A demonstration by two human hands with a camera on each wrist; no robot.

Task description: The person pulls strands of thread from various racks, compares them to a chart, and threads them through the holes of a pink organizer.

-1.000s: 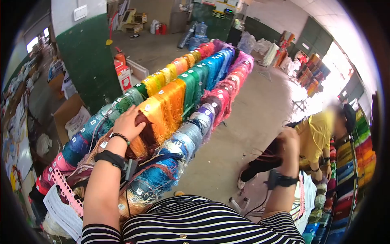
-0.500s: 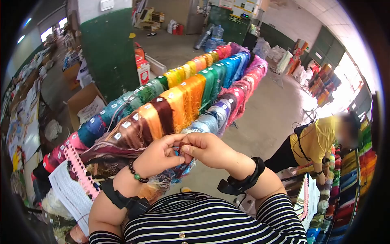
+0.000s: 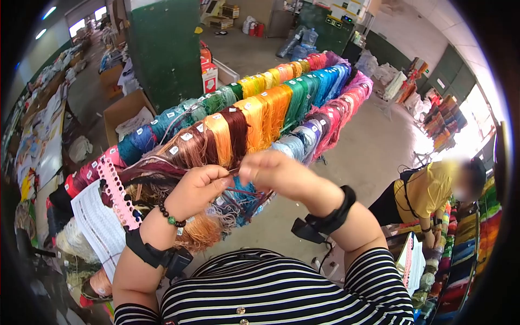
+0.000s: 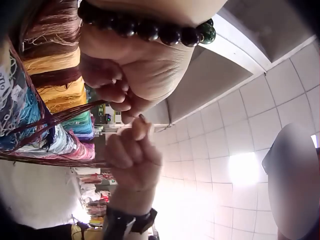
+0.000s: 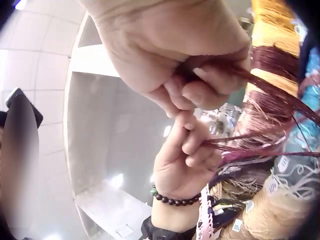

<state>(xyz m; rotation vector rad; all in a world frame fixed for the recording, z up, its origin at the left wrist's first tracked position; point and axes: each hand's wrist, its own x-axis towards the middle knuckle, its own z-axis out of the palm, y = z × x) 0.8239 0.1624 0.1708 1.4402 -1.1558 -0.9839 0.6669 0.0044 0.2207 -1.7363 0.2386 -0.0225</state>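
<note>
1. Strands (image 5: 280,91), dark red, are held on the near side of the brown hank (image 3: 236,127); one bundle is gripped by the right hand (image 3: 279,176), fingers curled closed around it, and another is pinched by the left hand (image 3: 197,190), fingers curled too.
2. Even tension should probably be given to both bundles, with fingertips kept close together.
3. Blue threads (image 4: 32,103), nearer than the brown hank, are best avoided, since snagging seems possible.
4. Orange hank (image 3: 266,116), just beyond the brown hank, is best left undisturbed.
</note>
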